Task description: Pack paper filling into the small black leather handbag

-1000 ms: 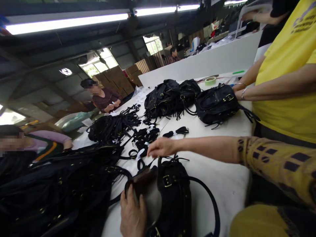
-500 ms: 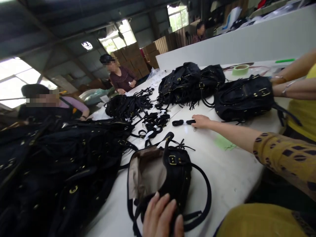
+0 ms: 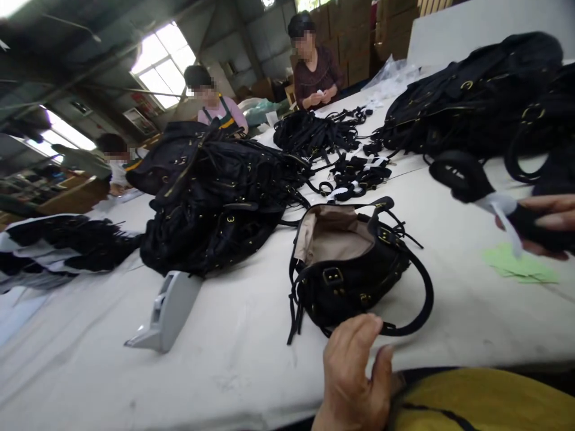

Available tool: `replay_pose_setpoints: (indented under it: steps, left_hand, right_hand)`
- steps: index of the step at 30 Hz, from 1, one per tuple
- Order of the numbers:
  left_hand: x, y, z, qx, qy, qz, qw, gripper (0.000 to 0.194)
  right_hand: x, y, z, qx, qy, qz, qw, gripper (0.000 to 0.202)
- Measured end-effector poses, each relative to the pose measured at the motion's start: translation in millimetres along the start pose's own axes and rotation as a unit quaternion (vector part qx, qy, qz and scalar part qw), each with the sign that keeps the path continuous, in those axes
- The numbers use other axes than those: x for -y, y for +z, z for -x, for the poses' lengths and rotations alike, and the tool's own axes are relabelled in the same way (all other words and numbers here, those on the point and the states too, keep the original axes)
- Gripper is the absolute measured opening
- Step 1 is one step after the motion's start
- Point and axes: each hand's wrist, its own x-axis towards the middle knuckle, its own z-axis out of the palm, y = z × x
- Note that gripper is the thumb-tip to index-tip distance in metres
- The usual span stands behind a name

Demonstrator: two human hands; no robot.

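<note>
Left hand [image 3: 353, 374]: low at the near table edge, fingers [image 3: 359, 335] loosely curled and apart, tips touching the near side of the open bag; nothing clamped.
Right hand [image 3: 545, 224]: at the right edge, fingers closed on a rolled black strap [image 3: 462, 176] with a white band, lifted above the table.
Open bag [image 3: 354, 269]: black, on its side mid-table, tan lining showing, handle looped toward the right.
Table [image 3: 233, 353]: white.
Bag pile [image 3: 215, 191]: black, left of the open bag.
Strap bundles [image 3: 354, 173]: behind the open bag.
Green paper [image 3: 521, 266]: flat, under the right hand.
Grey holder [image 3: 166, 311]: near left.
</note>
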Motion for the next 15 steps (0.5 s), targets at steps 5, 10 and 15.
replay_pose_setpoints:
  steps: [5, 10, 15]
  left_hand:
    - [-10.6, -22.9, 6.0, -0.050, -0.005, -0.093, 0.994, 0.061]
    - [8.8, -28.0, 36.2, 0.033, -0.013, -0.287, 0.957, 0.033]
    - [38.0, -31.3, 85.6, 0.048, -0.092, -0.156, 0.982, 0.020]
  right_hand:
    - [57.8, 116.2, 27.5, 0.401, 0.066, -0.151, 0.901, 0.029]
    - [67.3, 224.8, 8.8, 0.538, 0.141, -0.147, 0.818, 0.021]
    - [63.9, 281.0, 5.9, 0.501, 0.166, -0.190, 0.828, 0.019]
